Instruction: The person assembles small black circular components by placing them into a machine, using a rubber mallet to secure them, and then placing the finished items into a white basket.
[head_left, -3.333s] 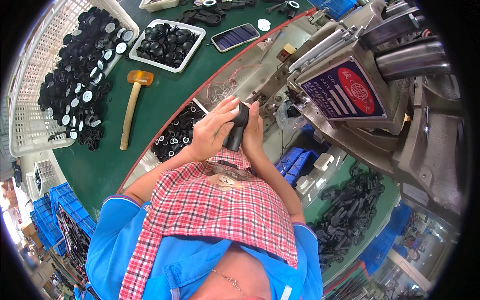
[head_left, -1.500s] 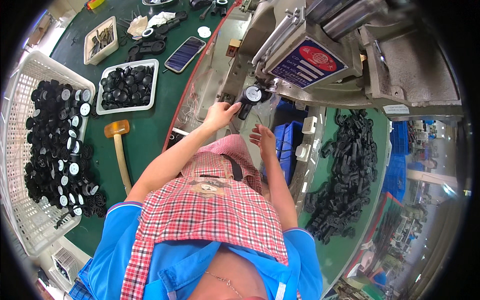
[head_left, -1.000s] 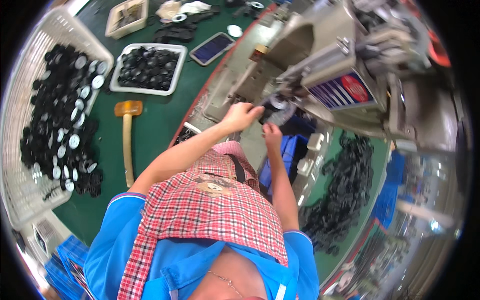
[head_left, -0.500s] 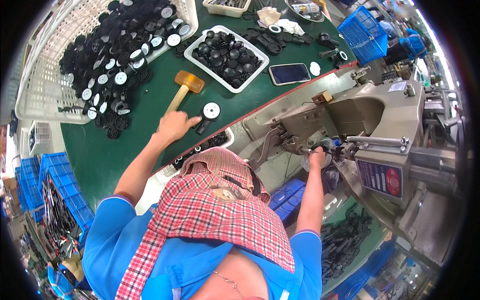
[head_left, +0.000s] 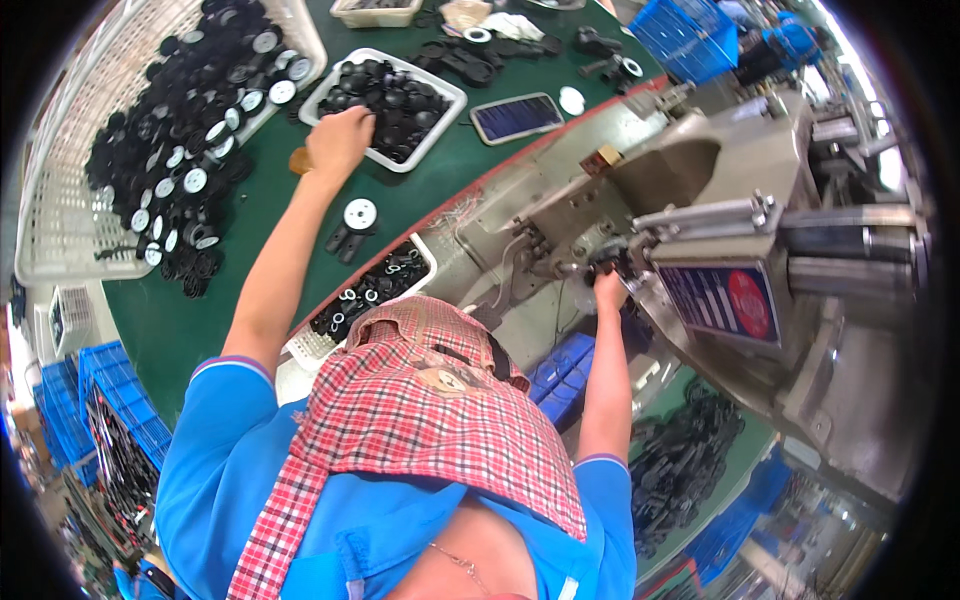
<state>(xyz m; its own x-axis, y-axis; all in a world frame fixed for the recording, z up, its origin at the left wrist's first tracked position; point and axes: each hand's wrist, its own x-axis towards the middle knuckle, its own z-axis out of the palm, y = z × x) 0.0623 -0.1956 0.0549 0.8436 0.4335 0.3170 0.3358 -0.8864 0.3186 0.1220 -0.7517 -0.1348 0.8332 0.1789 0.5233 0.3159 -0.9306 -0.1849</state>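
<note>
A view from above of a person in a blue shirt and red checked scarf, working at a green bench [head_left: 210, 310]. The left hand [head_left: 338, 140] is stretched far forward to the near left edge of a white tray [head_left: 440, 95] filled with small black round parts [head_left: 385, 95]. Its fingers curl down over that edge of the tray; whether they hold a part cannot be told. The right hand [head_left: 607, 291] is raised to the front of a grey metal machine [head_left: 700, 190] on the right, its fingers closed around a small dark piece at the machine's working point, just left of a blue and red label plate [head_left: 725, 300].

Left of the tray, a large white basket [head_left: 60, 220] holds many black and white caps. A single white-faced disc [head_left: 359, 214] lies on the bench between the tray and a second, smaller tray [head_left: 372, 290] of black parts near the person's chest. A phone [head_left: 516, 116] lies flat just right of the first tray. Blue crates [head_left: 75, 400] stand at the lower left.
</note>
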